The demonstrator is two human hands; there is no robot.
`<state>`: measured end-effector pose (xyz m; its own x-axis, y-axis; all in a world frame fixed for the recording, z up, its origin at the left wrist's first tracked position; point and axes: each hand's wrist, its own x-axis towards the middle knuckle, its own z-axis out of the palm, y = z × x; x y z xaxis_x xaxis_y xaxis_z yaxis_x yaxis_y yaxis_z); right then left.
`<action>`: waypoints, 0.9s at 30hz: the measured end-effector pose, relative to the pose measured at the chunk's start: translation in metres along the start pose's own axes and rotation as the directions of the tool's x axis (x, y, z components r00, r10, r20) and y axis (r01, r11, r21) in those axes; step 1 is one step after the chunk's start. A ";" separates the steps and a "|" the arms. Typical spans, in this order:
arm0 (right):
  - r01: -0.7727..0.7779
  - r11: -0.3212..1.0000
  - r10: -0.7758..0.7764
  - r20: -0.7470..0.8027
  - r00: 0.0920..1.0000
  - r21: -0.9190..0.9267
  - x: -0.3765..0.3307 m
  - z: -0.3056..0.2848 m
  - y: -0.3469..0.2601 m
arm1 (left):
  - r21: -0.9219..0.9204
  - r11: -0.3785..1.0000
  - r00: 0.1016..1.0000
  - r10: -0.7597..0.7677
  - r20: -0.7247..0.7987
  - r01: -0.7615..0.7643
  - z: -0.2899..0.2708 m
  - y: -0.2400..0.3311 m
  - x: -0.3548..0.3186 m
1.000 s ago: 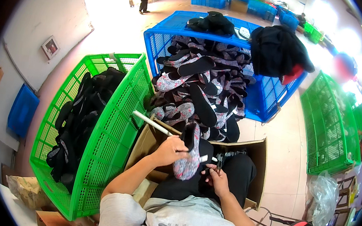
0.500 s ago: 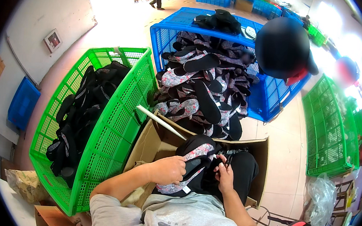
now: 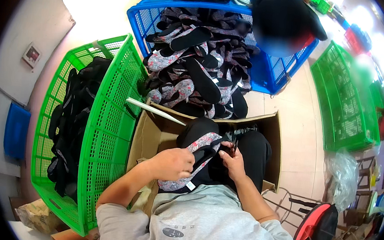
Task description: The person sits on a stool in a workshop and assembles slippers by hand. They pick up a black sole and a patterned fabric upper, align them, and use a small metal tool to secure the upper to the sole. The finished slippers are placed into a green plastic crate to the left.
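Observation:
A floral-and-black slipper point(image 3: 204, 141) lies across my lap, with a white tag point(image 3: 190, 186) showing at its near end. My left hand point(image 3: 173, 163) is closed on the slipper's near side, fingers curled over its edge. At its far end, my right hand point(image 3: 233, 163) is closed around a small pair of dark scissors point(image 3: 232, 149), whose blades are hard to make out against my dark trousers. The right fingertips are right beside the slipper's edge. An open cardboard box point(image 3: 278, 147) surrounds my knees.
A heap of similar floral slippers point(image 3: 202, 80) spills from a tipped blue crate point(image 3: 267, 74) ahead. On the left, a green crate point(image 3: 109, 136) holds black slippers. A white strip point(image 3: 154, 111) pokes out of the box. Another person in a dark cap point(image 3: 288, 19) is beyond the blue crate.
My view has tilted, so the crates and the heap sit higher and farther left in the picture. Both hands keep their holds; the slipper has turned slightly, its far end closer to my right hand.

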<state>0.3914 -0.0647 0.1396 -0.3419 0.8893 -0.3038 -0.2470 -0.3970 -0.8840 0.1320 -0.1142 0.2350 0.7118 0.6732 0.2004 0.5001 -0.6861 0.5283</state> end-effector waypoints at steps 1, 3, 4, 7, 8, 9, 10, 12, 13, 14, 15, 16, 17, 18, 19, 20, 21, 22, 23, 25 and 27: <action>-0.005 1.000 0.005 0.017 1.000 0.015 -0.001 -0.003 -0.001 | -0.027 0.999 0.994 -0.038 -0.104 0.035 0.005 -0.001 0.005; 0.014 1.000 -0.014 0.013 1.000 0.023 -0.002 -0.001 -0.003 | -0.087 0.991 0.937 -0.121 -0.328 0.098 0.013 -0.007 0.016; 0.024 0.999 -0.024 0.012 1.000 0.027 -0.002 0.000 -0.004 | -0.209 0.950 0.915 -0.287 -0.284 0.233 0.015 -0.008 0.022; 0.051 0.998 -0.052 0.033 0.998 0.041 -0.002 0.001 -0.001 | -0.380 0.826 0.827 -0.517 -0.219 0.416 0.019 -0.011 0.039; 0.042 0.998 -0.044 0.042 0.998 0.038 -0.002 0.001 -0.002 | -0.345 0.836 0.829 -0.514 -0.223 0.426 0.020 -0.010 0.046; 0.039 0.999 -0.040 0.049 0.998 0.030 -0.003 0.000 -0.005 | -0.309 0.850 0.832 -0.503 -0.234 0.427 0.020 -0.010 0.053; 0.004 1.000 -0.005 0.050 0.999 0.023 -0.005 -0.002 -0.008 | -0.272 0.862 0.835 -0.492 -0.244 0.429 0.020 -0.010 0.059; -0.040 0.999 0.040 0.031 0.999 0.021 -0.005 -0.003 -0.010 | -0.234 0.870 0.837 -0.486 -0.252 0.435 0.029 -0.016 0.065; -0.049 0.998 0.049 0.010 0.999 0.027 -0.002 -0.002 -0.007 | -0.208 0.880 0.841 -0.470 -0.266 0.426 0.032 -0.018 0.068; -0.059 0.998 0.059 -0.010 0.998 0.033 0.001 -0.001 -0.007 | -0.181 0.890 0.846 -0.454 -0.279 0.418 0.034 -0.019 0.070; -0.063 0.997 0.064 -0.021 0.998 0.053 0.004 0.000 -0.010 | -0.158 0.895 0.850 -0.446 -0.279 0.417 0.034 -0.017 0.072; -0.066 0.996 0.069 -0.042 0.997 0.063 0.008 0.001 -0.010 | -0.111 0.913 0.858 -0.407 -0.314 0.393 0.034 -0.016 0.075; -0.069 0.995 0.073 -0.063 0.995 0.073 0.013 0.001 -0.008 | -0.063 0.928 0.864 -0.366 -0.346 0.368 0.035 -0.015 0.077; -0.068 0.994 0.075 -0.083 0.994 0.082 0.016 0.001 -0.008 | -0.012 0.940 0.868 -0.321 -0.379 0.342 0.035 -0.014 0.080; -0.076 0.993 0.084 -0.087 0.993 0.092 0.018 0.002 -0.009 | -0.031 0.944 0.871 -0.316 -0.376 0.329 0.034 -0.012 0.083; -0.083 0.991 0.093 -0.091 0.992 0.101 0.019 0.004 -0.011 | -0.033 0.953 0.885 -0.293 -0.361 0.302 0.034 -0.009 0.085; -0.087 0.990 0.097 -0.090 0.991 0.111 0.021 0.007 -0.013 | -0.044 0.967 0.890 -0.249 -0.383 0.252 0.039 -0.013 0.084; -0.074 0.990 0.086 -0.099 0.991 0.118 0.023 0.009 -0.016 | -0.053 0.978 0.892 -0.204 -0.404 0.200 0.042 -0.017 0.084; -0.061 0.990 0.075 -0.109 0.991 0.126 0.023 0.011 -0.021 | -0.030 0.984 0.905 -0.174 -0.389 0.177 0.043 -0.018 0.083; -0.042 0.985 0.061 -0.111 0.992 0.169 0.020 0.012 -0.024 | -0.097 0.968 0.899 -0.252 -0.358 0.233 0.047 -0.012 0.080; 0.043 0.982 -0.030 -0.074 0.997 0.186 0.017 0.010 -0.026 | -0.169 0.942 0.891 -0.329 -0.314 0.289 0.047 -0.008 0.080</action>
<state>0.3831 -0.0415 0.1605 -0.2665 0.9150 -0.3028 -0.4256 -0.3936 -0.8148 0.2086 -0.0678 0.2078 0.3148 0.9118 0.2635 0.5935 -0.4058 0.6951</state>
